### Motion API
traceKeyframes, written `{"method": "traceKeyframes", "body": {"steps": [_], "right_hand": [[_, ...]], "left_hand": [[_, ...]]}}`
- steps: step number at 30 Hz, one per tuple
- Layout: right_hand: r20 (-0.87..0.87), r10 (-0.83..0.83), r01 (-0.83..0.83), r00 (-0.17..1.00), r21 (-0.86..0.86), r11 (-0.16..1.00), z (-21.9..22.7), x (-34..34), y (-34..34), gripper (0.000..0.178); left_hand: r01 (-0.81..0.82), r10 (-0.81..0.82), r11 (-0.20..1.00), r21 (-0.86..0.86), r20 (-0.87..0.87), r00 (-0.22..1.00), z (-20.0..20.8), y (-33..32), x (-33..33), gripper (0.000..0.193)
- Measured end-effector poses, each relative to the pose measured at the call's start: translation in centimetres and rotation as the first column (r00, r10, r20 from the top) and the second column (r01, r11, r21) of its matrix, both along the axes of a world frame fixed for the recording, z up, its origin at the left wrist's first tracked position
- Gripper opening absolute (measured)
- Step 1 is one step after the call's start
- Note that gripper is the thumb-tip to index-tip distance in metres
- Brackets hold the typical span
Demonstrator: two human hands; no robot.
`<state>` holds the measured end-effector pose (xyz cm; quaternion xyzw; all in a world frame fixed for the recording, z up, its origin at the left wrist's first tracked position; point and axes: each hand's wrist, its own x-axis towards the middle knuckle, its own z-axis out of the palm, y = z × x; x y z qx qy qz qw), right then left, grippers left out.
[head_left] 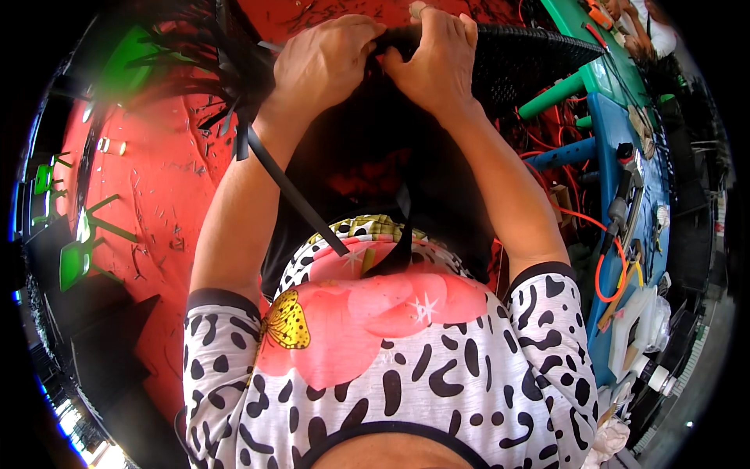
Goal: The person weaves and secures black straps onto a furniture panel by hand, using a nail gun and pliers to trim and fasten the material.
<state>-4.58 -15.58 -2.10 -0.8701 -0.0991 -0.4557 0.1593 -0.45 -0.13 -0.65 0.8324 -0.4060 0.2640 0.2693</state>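
Note:
A black woven wicker piece [539,56] spans the top of the view, its rim running between my hands. My left hand [324,62] is closed, with its fingers curled over the near rim. Opposite it, my right hand [437,66] grips the same rim, thumb below and fingers over the top. The fingertips of both hands are partly hidden, so any single strip between them cannot be made out. Loose black flat strips [234,70] fan out beside my left hand. One long strip [293,191] hangs across my left forearm toward my lap.
On the right, a blue table [652,227] holds a power tool [621,199] and a coiled orange hose [601,293]. A green table [598,66] stands beyond it, near another person's arm [637,31]. Scraps litter the red floor [168,164]; a green chair [74,262] is at left.

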Motion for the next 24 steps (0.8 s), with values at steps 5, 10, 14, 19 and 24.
{"method": "traceKeyframes", "body": {"steps": [5,10,14,19,24], "right_hand": [[0.021,0.010,-0.009,1.000,-0.013,1.000,-0.1,0.4,-0.3,0.051],[-0.003,0.057,-0.057,0.998,-0.036,0.998,-0.3,0.5,-1.7,0.053],[0.218,0.114,-0.105,0.969,-0.051,0.993,-1.1,-0.2,-3.4,0.049],[-0.139,0.017,-0.003,0.990,0.095,0.995,-4.7,-6.1,-7.6,0.056],[-0.398,-0.104,0.279,0.911,0.410,0.868,-9.4,-13.4,-14.2,0.051]], "left_hand": [[-0.011,0.014,0.999,0.043,-0.091,0.996,0.1,-0.3,0.5,0.023],[0.022,-0.009,0.999,0.045,-0.266,0.964,2.1,-0.4,0.0,0.025],[0.013,0.002,0.998,0.065,-0.236,0.972,1.3,-0.3,0.9,0.024],[0.016,0.003,0.997,0.081,-0.227,0.974,0.6,0.5,3.0,0.028],[-0.016,0.047,0.994,0.105,-0.297,0.954,3.4,0.5,2.2,0.026]]}}
